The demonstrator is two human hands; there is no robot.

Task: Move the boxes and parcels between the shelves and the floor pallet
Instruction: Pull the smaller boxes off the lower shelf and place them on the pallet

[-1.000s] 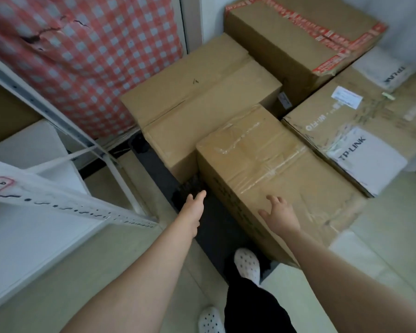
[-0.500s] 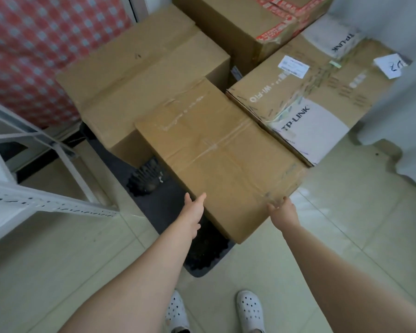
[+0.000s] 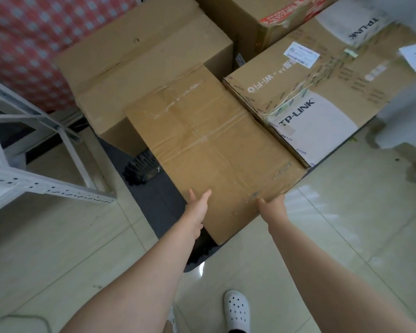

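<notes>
Both hands are on the taped box [image 3: 214, 145]. The left hand [image 3: 197, 209] lies flat, fingers straight, against its left side by the nearest corner. The right hand [image 3: 273, 205] grasps the near right edge, its fingers tucked under out of sight. The box sits mid-frame on the dark pallet [image 3: 159, 188], with its long axis running diagonally from lower right to upper left, just beside the TP-LINK box [image 3: 322, 116].

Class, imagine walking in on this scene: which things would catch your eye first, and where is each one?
First, the plain taped cardboard box at centre, with the left hand flat against its near-left side and the right hand at its near-right edge. Next, the TP-LINK box beside it on the right, and the red checked cloth at upper left.
</notes>
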